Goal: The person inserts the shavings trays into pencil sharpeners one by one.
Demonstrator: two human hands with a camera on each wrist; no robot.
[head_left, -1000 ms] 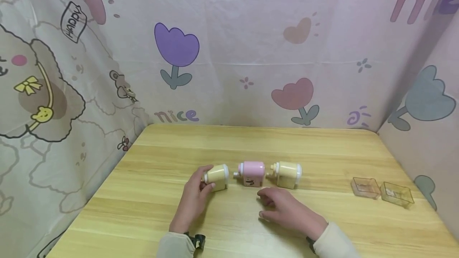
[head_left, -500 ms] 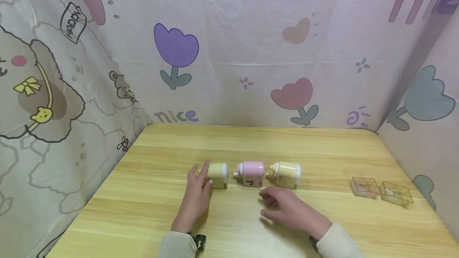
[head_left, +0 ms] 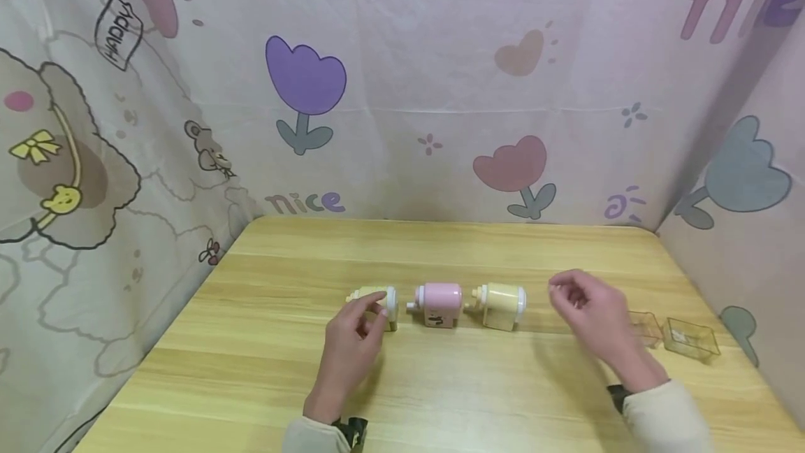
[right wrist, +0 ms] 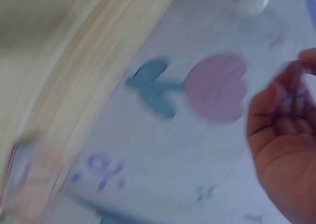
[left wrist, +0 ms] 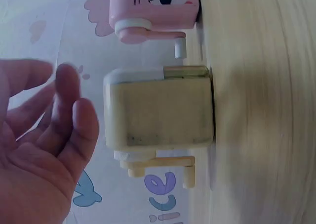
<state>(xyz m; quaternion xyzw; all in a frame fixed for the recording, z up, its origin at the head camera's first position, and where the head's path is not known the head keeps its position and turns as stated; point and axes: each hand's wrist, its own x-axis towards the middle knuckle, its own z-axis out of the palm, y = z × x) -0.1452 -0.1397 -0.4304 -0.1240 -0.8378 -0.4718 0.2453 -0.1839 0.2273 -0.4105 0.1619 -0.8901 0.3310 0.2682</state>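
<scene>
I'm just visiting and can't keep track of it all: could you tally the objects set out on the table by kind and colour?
Yellow crank sharpeners: 2
Pink crank sharpener: 1
Pink-tinted clear tray: 1
Yellow-tinted clear tray: 1
Total: 5

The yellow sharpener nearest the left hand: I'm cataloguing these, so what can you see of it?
The yellow sharpener looks like smooth plastic: pale boxy body, rounded top, white rim at one end with a small translucent yellowish part low down. At the other end, a white ribbed collar bears a yellow crank, its arm pointing down. It stands upright on the table, left of and apart from the pink sharpener. In the left wrist view, a gap separates it from the left hand.
</scene>
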